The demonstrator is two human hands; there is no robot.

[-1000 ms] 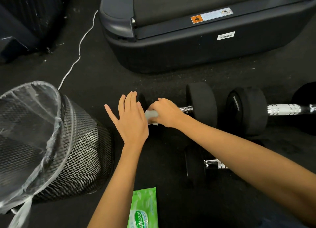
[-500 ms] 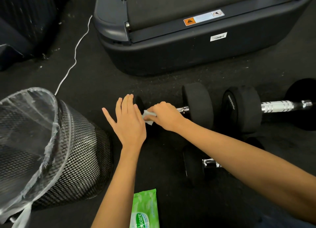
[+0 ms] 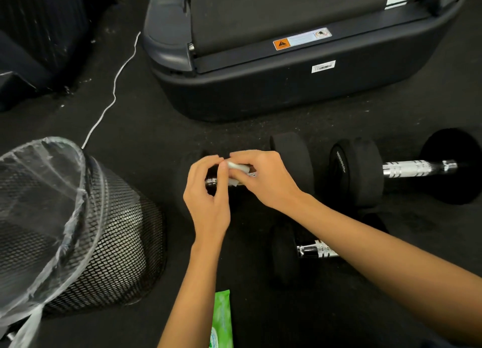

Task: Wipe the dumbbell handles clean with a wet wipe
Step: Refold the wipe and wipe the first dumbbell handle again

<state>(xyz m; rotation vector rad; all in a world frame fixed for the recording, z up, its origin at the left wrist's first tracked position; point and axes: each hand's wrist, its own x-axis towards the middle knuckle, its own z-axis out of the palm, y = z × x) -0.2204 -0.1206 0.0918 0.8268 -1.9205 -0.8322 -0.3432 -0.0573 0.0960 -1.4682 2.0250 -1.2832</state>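
- Head view: treadmill base [image 3: 287,92] at 12 o'clock, mesh bin [image 3: 86,233] at 9.
- Dumbbell [image 3: 292,162] lies centre; right hand [image 3: 263,178] grips its handle through the wet wipe [image 3: 237,167].
- Left hand [image 3: 206,199], fingers curled, pinches the wipe's edge.

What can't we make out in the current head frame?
- Wiped dumbbell's handle: mostly hidden by left hand, right hand and wet wipe.
- Near dumbbell: right end behind the right forearm.
- Wipes pack: cut by bottom edge, label unreadable.
- Treadmill stickers: too small.
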